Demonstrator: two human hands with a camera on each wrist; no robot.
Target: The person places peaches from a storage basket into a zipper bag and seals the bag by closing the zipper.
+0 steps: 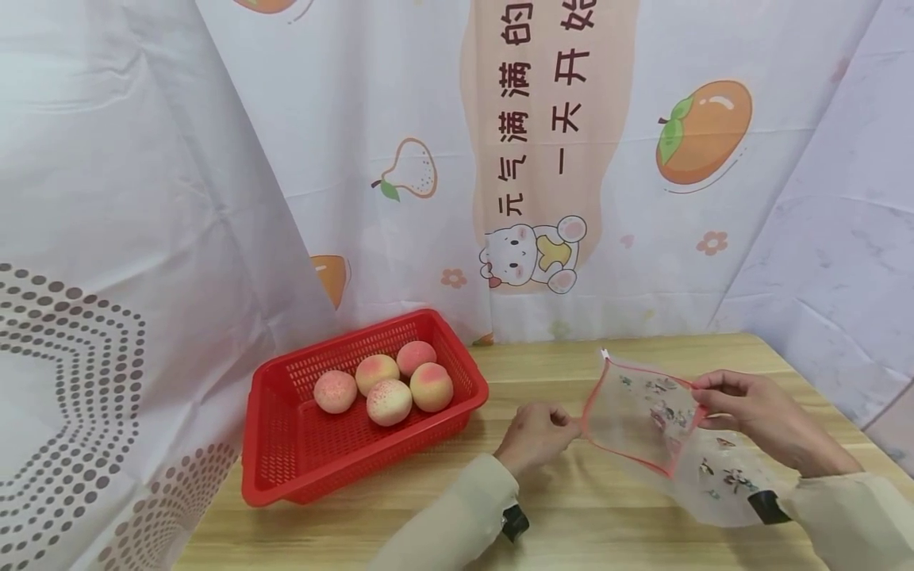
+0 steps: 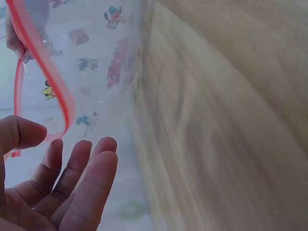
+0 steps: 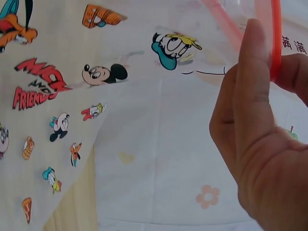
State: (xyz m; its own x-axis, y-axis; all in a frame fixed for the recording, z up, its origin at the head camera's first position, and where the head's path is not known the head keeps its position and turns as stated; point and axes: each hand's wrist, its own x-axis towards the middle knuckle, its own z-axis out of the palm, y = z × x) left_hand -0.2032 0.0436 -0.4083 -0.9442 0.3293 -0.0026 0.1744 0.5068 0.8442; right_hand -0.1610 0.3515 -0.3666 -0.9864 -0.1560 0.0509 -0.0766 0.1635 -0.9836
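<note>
A clear plastic zip bag [image 1: 635, 408] with a red-edged mouth and cartoon prints hangs spread over the right part of the table. At the mouth's right side, my right hand [image 1: 750, 412] pinches the red edge between thumb and fingers. My left hand [image 1: 539, 434] is at the mouth's opposite side, fingertips right by the red edge. In the left wrist view, a gap shows between the thumb and loosely bent fingers [image 2: 96, 192], and the red strip [image 2: 55, 91] curves close to their tips. A white slider [image 1: 605, 354] sits at the mouth's far corner.
A red plastic basket [image 1: 300, 484] with several peaches [image 1: 389, 403] in it stands on the wooden table [image 1: 528, 519], left of my hands. Printed cloth [image 1: 428, 103] hangs behind the table and along both sides.
</note>
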